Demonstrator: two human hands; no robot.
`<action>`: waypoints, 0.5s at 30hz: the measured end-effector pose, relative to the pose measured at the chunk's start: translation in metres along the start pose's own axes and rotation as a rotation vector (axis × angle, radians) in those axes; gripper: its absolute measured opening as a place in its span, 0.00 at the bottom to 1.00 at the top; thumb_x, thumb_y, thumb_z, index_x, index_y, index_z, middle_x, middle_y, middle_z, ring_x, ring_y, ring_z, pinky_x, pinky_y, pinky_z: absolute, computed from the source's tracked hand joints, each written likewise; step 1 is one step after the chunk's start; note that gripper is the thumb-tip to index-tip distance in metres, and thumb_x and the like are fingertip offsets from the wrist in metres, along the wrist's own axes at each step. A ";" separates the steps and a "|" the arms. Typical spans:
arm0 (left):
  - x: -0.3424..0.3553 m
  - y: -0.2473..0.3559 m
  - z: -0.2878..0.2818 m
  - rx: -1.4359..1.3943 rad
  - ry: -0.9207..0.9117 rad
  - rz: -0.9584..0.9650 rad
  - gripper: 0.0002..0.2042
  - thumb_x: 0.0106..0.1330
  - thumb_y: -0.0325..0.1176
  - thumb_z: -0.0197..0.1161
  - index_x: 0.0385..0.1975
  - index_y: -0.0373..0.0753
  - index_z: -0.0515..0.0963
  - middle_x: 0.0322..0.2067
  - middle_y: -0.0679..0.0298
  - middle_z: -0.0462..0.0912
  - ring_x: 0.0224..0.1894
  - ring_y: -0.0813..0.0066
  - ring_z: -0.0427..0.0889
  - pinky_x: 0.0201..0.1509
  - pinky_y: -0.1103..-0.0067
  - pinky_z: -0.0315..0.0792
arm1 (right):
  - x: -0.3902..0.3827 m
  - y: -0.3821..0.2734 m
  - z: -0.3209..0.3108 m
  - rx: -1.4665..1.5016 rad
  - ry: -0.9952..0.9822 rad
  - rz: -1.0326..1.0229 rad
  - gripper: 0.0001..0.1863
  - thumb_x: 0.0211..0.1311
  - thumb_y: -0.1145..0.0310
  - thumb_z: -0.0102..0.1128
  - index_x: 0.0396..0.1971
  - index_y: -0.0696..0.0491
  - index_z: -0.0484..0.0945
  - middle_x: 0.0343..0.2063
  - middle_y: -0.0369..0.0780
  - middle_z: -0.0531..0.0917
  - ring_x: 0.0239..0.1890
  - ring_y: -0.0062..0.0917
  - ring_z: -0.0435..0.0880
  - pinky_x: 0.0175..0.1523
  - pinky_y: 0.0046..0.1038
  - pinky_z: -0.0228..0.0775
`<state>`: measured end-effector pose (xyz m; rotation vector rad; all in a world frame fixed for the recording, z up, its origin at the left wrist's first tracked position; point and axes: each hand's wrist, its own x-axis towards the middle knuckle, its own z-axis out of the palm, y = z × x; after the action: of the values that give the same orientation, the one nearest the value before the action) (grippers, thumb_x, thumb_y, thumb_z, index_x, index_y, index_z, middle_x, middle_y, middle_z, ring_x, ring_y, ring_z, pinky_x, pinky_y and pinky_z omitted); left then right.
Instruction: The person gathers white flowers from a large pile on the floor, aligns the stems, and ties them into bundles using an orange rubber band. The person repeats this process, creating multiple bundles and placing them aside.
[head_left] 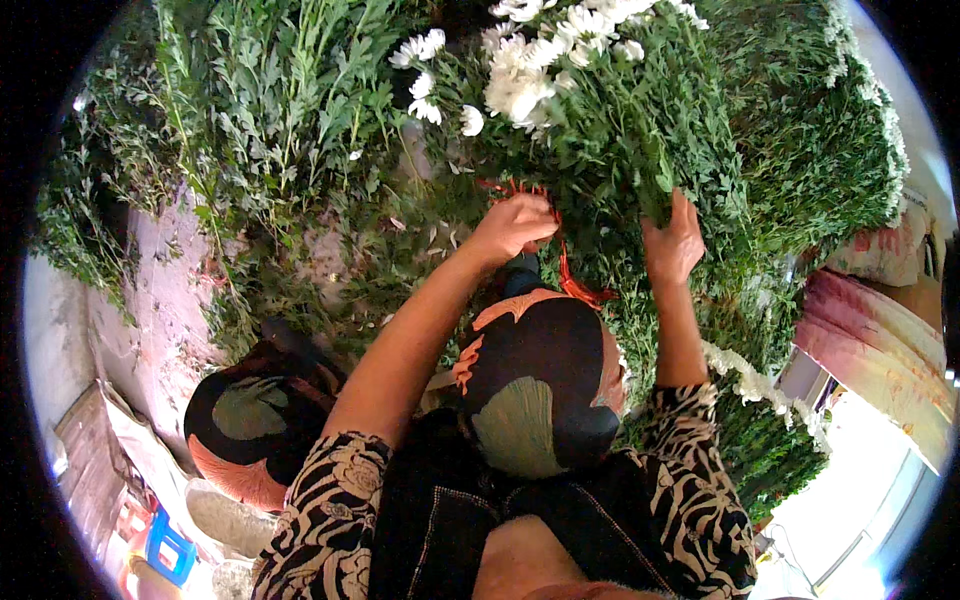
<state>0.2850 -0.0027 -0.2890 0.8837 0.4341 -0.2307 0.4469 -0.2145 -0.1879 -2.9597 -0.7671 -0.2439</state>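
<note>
Patterned sleeves point(330, 510) and a knee in dark printed cloth point(540, 380) lie closest. Beyond the knee, the left hand point(515, 225) has its fingers point(535, 212) closed on a red string point(572, 280) that trails down below them. The right hand point(672, 240) presses into the leafy bunch of white flowers point(600, 120) — fingers together, buried in foliage just beside the string.

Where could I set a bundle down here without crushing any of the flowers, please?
The barest patch is the pale ground at left, between the loose green stems and the flat scraps at the lower left. Everything around the left hand and right hand is crowded: white flowers, dense foliage and red string.
</note>
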 end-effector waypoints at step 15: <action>0.006 -0.006 0.026 -0.256 0.030 0.026 0.29 0.68 0.44 0.65 0.66 0.39 0.66 0.57 0.61 0.78 0.59 0.68 0.77 0.58 0.68 0.74 | -0.076 -0.052 0.022 0.787 -0.495 0.393 0.26 0.54 0.69 0.74 0.53 0.56 0.74 0.46 0.46 0.79 0.47 0.39 0.81 0.50 0.36 0.73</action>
<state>0.2955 -0.0269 -0.2815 0.6421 0.4679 -0.1341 0.3587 -0.2031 -0.2209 -2.3190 -0.1973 0.6735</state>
